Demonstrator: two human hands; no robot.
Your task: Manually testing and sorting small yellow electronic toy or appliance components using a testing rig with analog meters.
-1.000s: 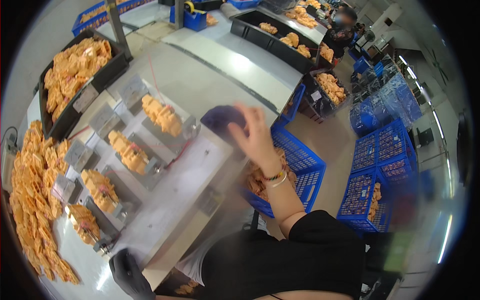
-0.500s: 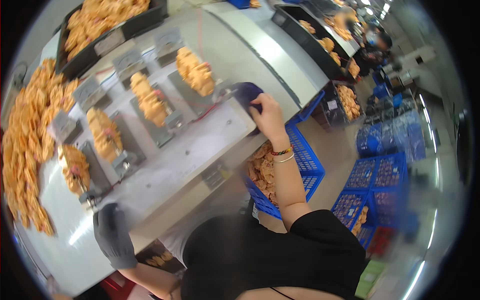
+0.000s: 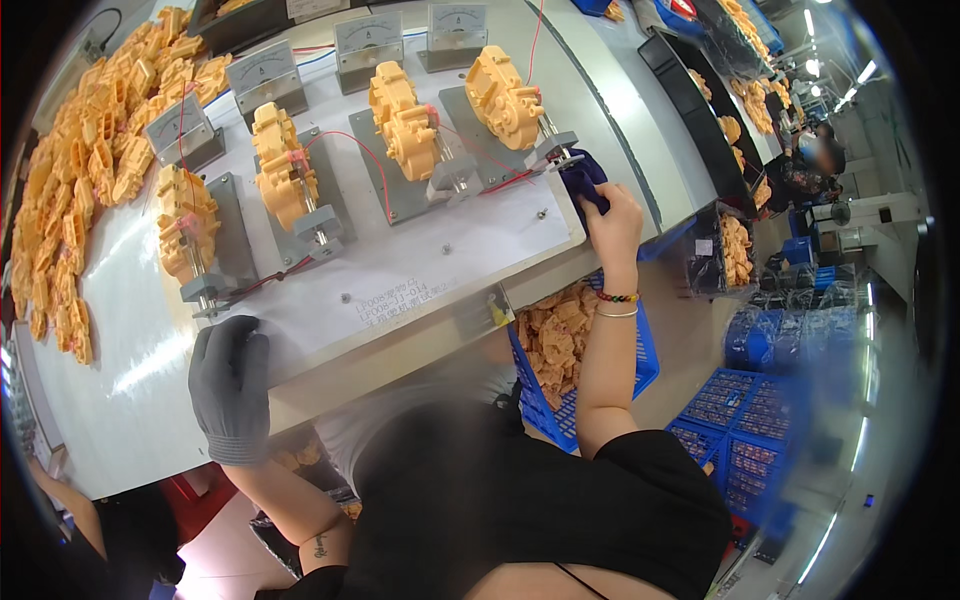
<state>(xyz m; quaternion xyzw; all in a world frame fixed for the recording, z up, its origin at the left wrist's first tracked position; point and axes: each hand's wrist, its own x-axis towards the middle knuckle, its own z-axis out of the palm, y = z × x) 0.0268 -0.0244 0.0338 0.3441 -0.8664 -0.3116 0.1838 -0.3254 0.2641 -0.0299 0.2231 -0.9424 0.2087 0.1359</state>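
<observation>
A dark purple cloth [image 3: 586, 178] is bunched in my right hand [image 3: 614, 228], which is bare and closed on it at the right end of the white test board [image 3: 400, 262]. The cloth lies beside the rightmost metal clamp [image 3: 556, 150]. My left hand [image 3: 232, 385], in a grey glove, is at the board's front left corner, just below the leftmost clamp [image 3: 204, 290]. Its fingers are loosely bent and slightly apart, with nothing seen in them. Several yellow-orange plastic gearboxes [image 3: 404, 122] sit in a row on grey metal plates, each by a clamp.
Behind the row stand analog meters [image 3: 368, 45] with red and blue wires. Many gearboxes [image 3: 75, 215] are heaped at the left. A blue crate [image 3: 640, 345] with orange parts stands below the board's right end. Black bins [image 3: 690, 100] and a person [image 3: 815, 160] are farther right.
The view has shifted, so the board now sits higher and farther right. My right hand keeps hold of the cloth, which is now bunched by the rightmost clamp. My left hand stays near the board's corner.
</observation>
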